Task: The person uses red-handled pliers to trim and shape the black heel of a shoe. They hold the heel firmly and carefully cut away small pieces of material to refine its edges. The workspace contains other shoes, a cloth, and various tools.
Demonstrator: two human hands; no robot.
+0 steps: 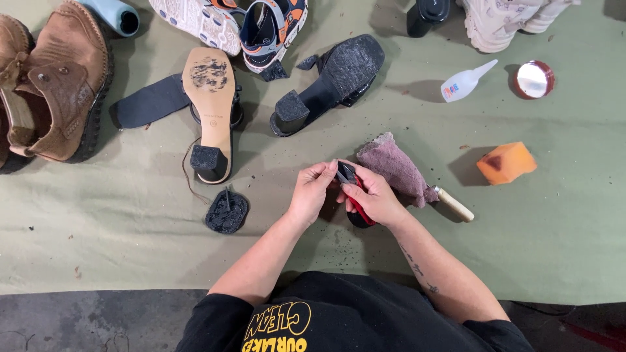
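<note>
Red-and-black handled tool (355,199), a folding knife or small cutter by the look of it, sits in our right hand (375,199). Those fingers are wrapped tight round the handle. The tool's long axis runs from lower right up to upper left, its dark metal end pointing toward our left hand (313,189). Left fingertips (329,168) are pinched closed on that metal tip, so both hands meet right over the tool, above the green cloth surface (554,248). Neither hand is nearer; both are on it.

Just right of the right hand lies a mauve rag (391,166), draped over something with a pale wooden handle (454,205) sticking out; its working end is hidden. A black heel piece (226,212) lies left of the left hand, apart from it.

Hard to tell: whether the blade is fully out, since fingers cover most of it. The handle's lower end is hidden under the palm.
</note>
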